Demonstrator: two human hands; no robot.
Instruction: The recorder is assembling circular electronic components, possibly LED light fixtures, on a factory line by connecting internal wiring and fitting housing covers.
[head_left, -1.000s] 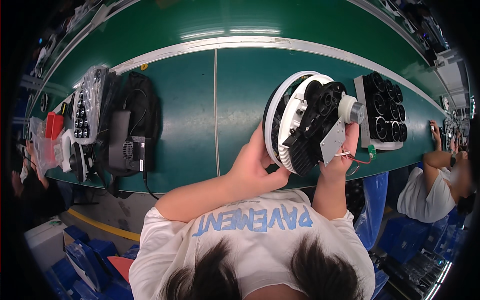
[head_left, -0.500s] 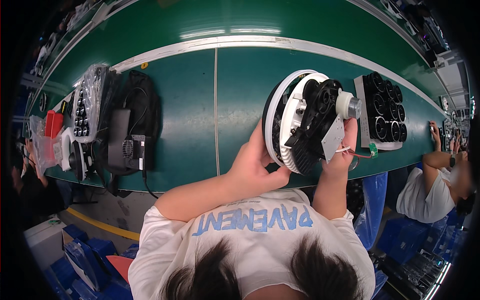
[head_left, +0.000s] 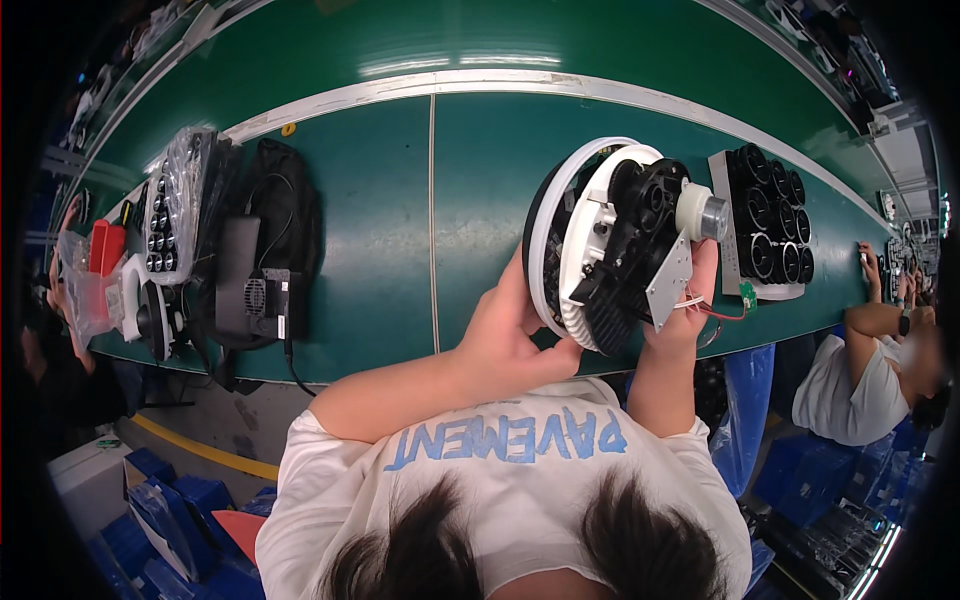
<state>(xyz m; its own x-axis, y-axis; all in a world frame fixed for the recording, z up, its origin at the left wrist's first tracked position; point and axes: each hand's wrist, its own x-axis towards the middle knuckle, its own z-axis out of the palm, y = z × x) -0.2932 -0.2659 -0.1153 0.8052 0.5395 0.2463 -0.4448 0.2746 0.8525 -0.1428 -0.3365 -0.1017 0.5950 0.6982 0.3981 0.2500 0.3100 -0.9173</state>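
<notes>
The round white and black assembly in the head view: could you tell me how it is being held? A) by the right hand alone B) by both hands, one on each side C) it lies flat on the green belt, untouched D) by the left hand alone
B: the left hand cups the white rim of the round assembly, while the right hand supports its black side, lifting it over the green belt.

Wide bare stretch of green belt (head_left: pixel 380 230) lying open at 10 to 12 o'clock of round assembly (head_left: pixel 610 245); hand passing freely there. Black units (head_left: pixel 255 260) and bagged parts (head_left: pixel 175 215) crowding far 9 o'clock. Tray of black parts (head_left: pixel 765 225) sitting just beside assembly at 3 o'clock, blocking that side. Left hand (head_left: pixel 510 335) and right hand (head_left: pixel 685 310) filling 6 to 7 o'clock.
</notes>
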